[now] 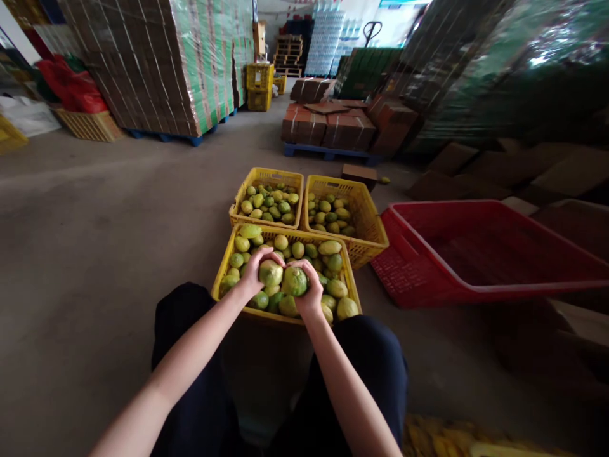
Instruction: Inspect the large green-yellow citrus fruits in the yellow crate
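Observation:
My left hand (253, 270) is closed around a yellow-green papaya (271, 273). Beside it, my right hand (313, 289) grips a greener papaya (295, 282). Both fruits are held close together, blunt ends facing me, over a yellow plastic crate (356, 289) between my knees. Loose papayas (337, 289) of mixed green and yellow, some round and some long, fill this crate. The far sides of the held fruits and some fingertips are hidden.
Two more yellow crates of papayas, a left one (231, 212) and a right one (375, 231), stand just behind. A large red crate (419, 266) sits to the right. Farther back are flattened cardboard stacks (349, 130) on a blue pallet and tall wrapped stacks (143, 70).

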Tool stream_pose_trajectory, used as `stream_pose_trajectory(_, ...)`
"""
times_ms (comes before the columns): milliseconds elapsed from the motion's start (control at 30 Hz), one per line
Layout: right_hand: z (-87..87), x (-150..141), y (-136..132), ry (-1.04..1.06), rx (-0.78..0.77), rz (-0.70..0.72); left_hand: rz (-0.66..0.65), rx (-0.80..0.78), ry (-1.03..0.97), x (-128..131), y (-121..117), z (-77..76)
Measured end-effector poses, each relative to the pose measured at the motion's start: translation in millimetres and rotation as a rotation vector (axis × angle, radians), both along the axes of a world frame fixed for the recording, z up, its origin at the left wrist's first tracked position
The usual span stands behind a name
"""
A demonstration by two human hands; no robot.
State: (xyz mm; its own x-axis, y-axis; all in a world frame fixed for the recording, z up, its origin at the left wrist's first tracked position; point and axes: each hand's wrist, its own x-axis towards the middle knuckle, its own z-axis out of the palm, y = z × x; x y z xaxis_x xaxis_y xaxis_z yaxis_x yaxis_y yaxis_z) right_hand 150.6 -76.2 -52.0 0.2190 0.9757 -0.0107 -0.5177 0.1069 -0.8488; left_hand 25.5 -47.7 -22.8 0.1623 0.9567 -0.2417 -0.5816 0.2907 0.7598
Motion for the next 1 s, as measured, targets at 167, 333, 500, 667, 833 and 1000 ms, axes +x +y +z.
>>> stream_pose_trajectory(167, 7.7, 6.3, -4.0, -0.142, 0.134, 0.049, -0.069, 0.072, 0.042, -3.2, -3.8, 6.3)
stream_pose_trajectory(333, 3.9, 6.1, -2.6, -0.112, 0.140, 0.063, -0.090, 0.053, 0.016, -3.9, -4.2, 7.2)
stream_pose_trajectory(500, 3.1, 5.6, -2.2, -0.121, 0.138, 0.063, -0.040, -0.037, -0.056, -0.3, -2.5, 3.4)
stream_pose_trajectory(667, 2.8, 6.3, -1.5, -0.121, 0.132, 0.040, 0.038, -0.149, -0.137, 3.3, -0.8, -2.5)
stream_pose_trajectory(833, 6.1, 5.3, -1.7, -0.105, 0.121, 0.029, 0.054, -0.181, -0.158, 4.1, 0.7, -3.7)
stream_pose_trajectory(1000, 8.4, 6.5, -3.6, -0.105, 0.114, 0.046, 0.039, -0.175, -0.165, 3.5, 1.1, -4.7)
